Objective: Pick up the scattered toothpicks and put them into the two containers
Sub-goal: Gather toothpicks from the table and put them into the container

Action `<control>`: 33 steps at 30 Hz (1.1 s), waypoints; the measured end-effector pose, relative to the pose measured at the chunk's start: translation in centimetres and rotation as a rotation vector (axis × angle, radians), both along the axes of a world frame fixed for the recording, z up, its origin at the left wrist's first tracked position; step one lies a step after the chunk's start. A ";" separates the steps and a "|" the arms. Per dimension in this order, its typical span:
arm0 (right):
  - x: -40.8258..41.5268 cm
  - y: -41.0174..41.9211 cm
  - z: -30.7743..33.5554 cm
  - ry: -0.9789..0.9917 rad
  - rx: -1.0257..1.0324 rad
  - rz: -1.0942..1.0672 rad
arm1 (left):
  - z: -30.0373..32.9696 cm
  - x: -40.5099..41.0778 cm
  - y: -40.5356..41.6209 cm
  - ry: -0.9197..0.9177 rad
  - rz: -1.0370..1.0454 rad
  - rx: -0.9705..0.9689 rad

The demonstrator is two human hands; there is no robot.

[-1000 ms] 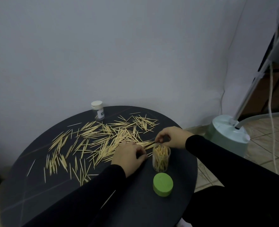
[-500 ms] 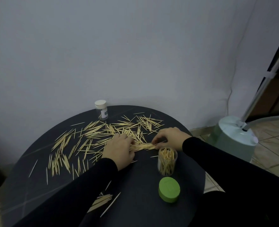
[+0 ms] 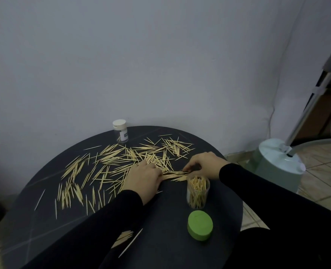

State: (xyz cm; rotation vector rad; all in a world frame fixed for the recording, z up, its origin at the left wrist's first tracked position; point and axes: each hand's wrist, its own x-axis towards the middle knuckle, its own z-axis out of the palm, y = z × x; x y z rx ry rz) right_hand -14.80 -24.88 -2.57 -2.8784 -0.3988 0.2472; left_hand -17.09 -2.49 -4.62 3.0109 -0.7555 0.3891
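Many pale toothpicks (image 3: 110, 164) lie scattered over the round black table (image 3: 172, 247). A clear open container (image 3: 198, 192), partly filled with toothpicks, stands at the right. Just behind it lies a gathered bundle of toothpicks (image 3: 175, 174), held between my two hands. My left hand (image 3: 144, 176) grips its left end with curled fingers. My right hand (image 3: 205, 165) pinches its right end. A second small clear container (image 3: 121, 131) with a white cap stands at the table's far edge.
A green round lid (image 3: 200, 224) lies near the front, below the open container. A few toothpicks (image 3: 125, 236) lie near the front edge by my left sleeve. A pale green fan base (image 3: 278, 166) with a pole stands on the floor at right. The wall is close behind.
My left hand moved away from me into the pile, then both hands closed on the ends of a bundle behind the open container. The camera view shifted slightly.
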 end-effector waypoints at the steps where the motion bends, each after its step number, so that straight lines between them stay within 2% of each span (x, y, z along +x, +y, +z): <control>1: 0.1 0.0 -0.2 -0.021 -0.016 0.005 | 0.0 0.0 0.0 -0.001 0.001 0.006; 10: 0.0 0.9 0.3 -0.135 -0.257 0.151 | -0.1 -0.1 -0.4 -0.006 -0.014 0.036; 14: -0.3 1.0 0.9 -0.187 -0.317 0.185 | -0.1 -0.3 -0.6 -0.040 -0.030 0.097; 19: -0.7 1.0 1.2 -0.206 -0.367 0.197 | 0.0 -0.4 -0.6 -0.068 -0.003 0.064; 26: -1.5 0.4 1.0 -0.244 -0.218 0.126 | 0.0 -0.4 -0.6 -0.050 -0.012 -0.012; 33: -2.4 -0.7 1.4 -0.271 -0.071 0.024 | -0.1 -0.4 -0.9 -0.038 0.043 -0.218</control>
